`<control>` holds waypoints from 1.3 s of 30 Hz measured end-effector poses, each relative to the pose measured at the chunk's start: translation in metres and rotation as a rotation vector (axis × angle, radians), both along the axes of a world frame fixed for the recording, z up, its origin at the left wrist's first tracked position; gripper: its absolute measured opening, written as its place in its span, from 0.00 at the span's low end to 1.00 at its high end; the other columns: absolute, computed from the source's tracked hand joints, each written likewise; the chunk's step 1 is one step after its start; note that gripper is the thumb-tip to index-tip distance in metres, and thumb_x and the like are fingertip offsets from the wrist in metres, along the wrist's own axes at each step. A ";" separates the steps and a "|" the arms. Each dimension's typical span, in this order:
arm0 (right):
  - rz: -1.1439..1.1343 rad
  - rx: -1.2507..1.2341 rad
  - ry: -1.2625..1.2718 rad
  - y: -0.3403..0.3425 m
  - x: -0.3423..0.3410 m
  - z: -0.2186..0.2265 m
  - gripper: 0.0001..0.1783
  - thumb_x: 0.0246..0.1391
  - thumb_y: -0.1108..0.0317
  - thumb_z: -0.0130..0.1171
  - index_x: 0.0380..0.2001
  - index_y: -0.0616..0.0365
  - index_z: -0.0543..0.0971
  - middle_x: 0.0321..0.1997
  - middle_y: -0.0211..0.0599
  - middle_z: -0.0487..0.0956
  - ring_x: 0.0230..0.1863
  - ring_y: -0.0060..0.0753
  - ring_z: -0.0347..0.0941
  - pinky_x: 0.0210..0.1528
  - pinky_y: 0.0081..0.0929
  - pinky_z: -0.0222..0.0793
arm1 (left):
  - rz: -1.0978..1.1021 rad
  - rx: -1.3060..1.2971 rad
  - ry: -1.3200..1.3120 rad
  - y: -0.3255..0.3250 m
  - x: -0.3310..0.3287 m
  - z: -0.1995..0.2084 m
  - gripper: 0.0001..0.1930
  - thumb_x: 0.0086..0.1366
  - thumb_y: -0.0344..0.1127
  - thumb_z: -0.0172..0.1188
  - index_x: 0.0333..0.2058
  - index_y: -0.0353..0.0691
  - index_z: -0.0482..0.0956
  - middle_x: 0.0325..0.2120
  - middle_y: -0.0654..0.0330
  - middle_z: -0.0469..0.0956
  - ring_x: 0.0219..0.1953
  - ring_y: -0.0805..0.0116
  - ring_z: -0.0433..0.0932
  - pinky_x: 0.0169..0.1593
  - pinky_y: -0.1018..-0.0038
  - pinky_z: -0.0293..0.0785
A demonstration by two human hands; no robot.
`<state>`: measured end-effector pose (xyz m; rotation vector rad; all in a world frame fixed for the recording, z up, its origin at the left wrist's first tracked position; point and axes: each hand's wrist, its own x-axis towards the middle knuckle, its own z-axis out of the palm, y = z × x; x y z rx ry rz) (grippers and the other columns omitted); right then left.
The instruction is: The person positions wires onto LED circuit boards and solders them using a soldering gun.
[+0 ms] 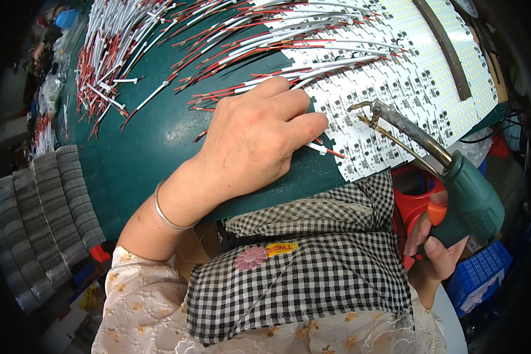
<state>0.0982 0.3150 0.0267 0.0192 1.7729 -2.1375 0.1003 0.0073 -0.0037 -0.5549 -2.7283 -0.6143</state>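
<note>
My left hand (248,133) is closed over the near edge of a sheet of white circuit boards (360,156). Between its fingers is a short wire (320,149) in white sleeving, whose red end reaches onto the boards. My right hand (433,253) grips a green soldering gun (475,197), with a finger by its orange trigger. The gun's metal tip (369,108) hovers over or touches the boards, just right of my left hand; which of the two I cannot tell. Beyond my left hand, a row of red and white wires (330,66) lies across the sheet's left part.
A heap of similar wires (115,47) covers the far left of the green table mat (141,165). A dark bar (445,50) lies across the boards at the far right. Grey stacked bundles (41,212) stand at left, a blue basket (484,274) at lower right.
</note>
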 end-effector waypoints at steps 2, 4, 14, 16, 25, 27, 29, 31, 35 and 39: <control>0.013 -0.010 0.011 0.003 -0.002 0.000 0.37 0.43 0.68 0.67 0.52 0.82 0.63 0.20 0.44 0.72 0.14 0.28 0.69 0.16 0.21 0.69 | -0.003 -0.008 0.002 0.000 0.000 0.001 0.13 0.44 0.22 0.62 0.32 0.43 0.81 0.20 0.64 0.69 0.24 0.64 0.68 0.24 0.70 0.66; 0.039 -0.027 0.015 0.005 -0.003 0.000 0.37 0.43 0.68 0.66 0.52 0.82 0.62 0.20 0.43 0.72 0.14 0.28 0.68 0.15 0.21 0.68 | 0.000 -0.020 0.002 0.000 0.000 0.003 0.13 0.44 0.23 0.62 0.32 0.43 0.81 0.20 0.64 0.69 0.24 0.64 0.68 0.23 0.70 0.66; 0.028 -0.057 0.044 0.005 -0.005 -0.002 0.37 0.44 0.69 0.65 0.51 0.84 0.61 0.21 0.47 0.71 0.14 0.28 0.67 0.15 0.21 0.69 | -0.007 -0.035 -0.008 -0.001 0.000 0.004 0.15 0.43 0.23 0.62 0.33 0.44 0.81 0.21 0.64 0.71 0.25 0.64 0.70 0.23 0.70 0.67; 0.018 -0.056 0.048 0.005 -0.005 -0.003 0.38 0.44 0.69 0.65 0.52 0.84 0.60 0.21 0.47 0.71 0.14 0.28 0.67 0.15 0.21 0.68 | 0.015 -0.008 0.010 0.001 0.001 0.004 0.15 0.44 0.23 0.63 0.33 0.44 0.80 0.21 0.64 0.71 0.24 0.64 0.70 0.23 0.70 0.67; 0.042 -0.096 0.051 0.012 -0.007 -0.005 0.38 0.44 0.69 0.64 0.52 0.83 0.59 0.21 0.46 0.71 0.14 0.28 0.66 0.14 0.21 0.67 | 0.155 -0.001 0.015 0.008 0.008 0.006 0.11 0.45 0.26 0.70 0.28 0.39 0.79 0.21 0.61 0.74 0.23 0.63 0.74 0.24 0.70 0.69; 0.036 -0.099 0.057 0.013 -0.007 -0.006 0.38 0.44 0.69 0.64 0.53 0.83 0.59 0.22 0.46 0.71 0.14 0.28 0.66 0.14 0.21 0.67 | 0.195 0.027 0.012 0.010 0.011 0.005 0.10 0.45 0.25 0.70 0.28 0.39 0.79 0.21 0.61 0.75 0.23 0.63 0.75 0.24 0.71 0.70; 0.031 -0.104 0.062 0.016 -0.007 -0.008 0.38 0.44 0.69 0.64 0.53 0.83 0.58 0.22 0.47 0.71 0.14 0.28 0.66 0.14 0.21 0.67 | 0.259 0.149 -0.087 0.011 0.012 0.005 0.09 0.45 0.22 0.68 0.27 0.37 0.79 0.23 0.60 0.75 0.24 0.62 0.76 0.26 0.71 0.71; 0.010 -0.103 0.082 0.019 -0.007 -0.010 0.39 0.44 0.69 0.64 0.53 0.83 0.58 0.24 0.48 0.71 0.14 0.28 0.66 0.15 0.21 0.68 | 0.272 0.142 -0.076 0.013 0.011 0.008 0.11 0.45 0.21 0.68 0.30 0.36 0.80 0.25 0.59 0.75 0.25 0.63 0.76 0.27 0.71 0.72; 0.017 -0.123 0.089 0.023 -0.009 -0.011 0.38 0.44 0.70 0.63 0.53 0.83 0.58 0.25 0.48 0.71 0.14 0.27 0.66 0.15 0.21 0.69 | 0.261 0.100 -0.038 0.012 0.008 0.024 0.21 0.46 0.18 0.65 0.43 0.35 0.80 0.29 0.56 0.73 0.28 0.64 0.74 0.31 0.74 0.72; 0.031 -0.140 0.106 0.027 -0.014 -0.009 0.37 0.44 0.70 0.63 0.53 0.83 0.58 0.24 0.47 0.71 0.14 0.27 0.66 0.15 0.20 0.69 | 0.153 0.157 -0.024 0.008 0.007 0.033 0.28 0.49 0.13 0.59 0.52 0.32 0.75 0.28 0.57 0.70 0.28 0.66 0.71 0.33 0.76 0.71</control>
